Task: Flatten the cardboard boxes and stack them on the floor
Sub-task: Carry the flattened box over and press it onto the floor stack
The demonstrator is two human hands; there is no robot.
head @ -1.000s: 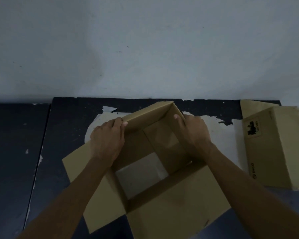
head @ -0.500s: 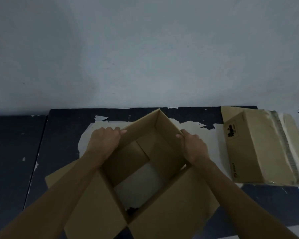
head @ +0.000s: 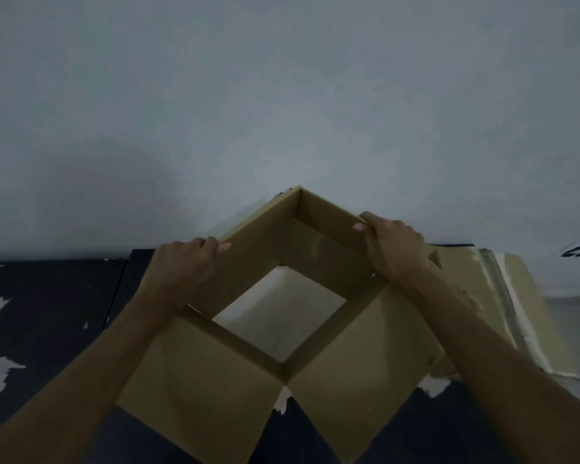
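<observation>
I see an open brown cardboard box point(head: 315, 256) at centre, turned corner-on so its far corner points at the wall, open through top and bottom with pale floor visible inside. Its two near flaps are spread outward. To its right a second brown box point(head: 503, 303) lies, clear tape along it.

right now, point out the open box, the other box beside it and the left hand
open box point(head: 211, 390), head view, near left flap
other box point(head: 482, 296), head view, top face
left hand point(head: 181, 266), head view, back of the hand, gripping the box's wall
</observation>
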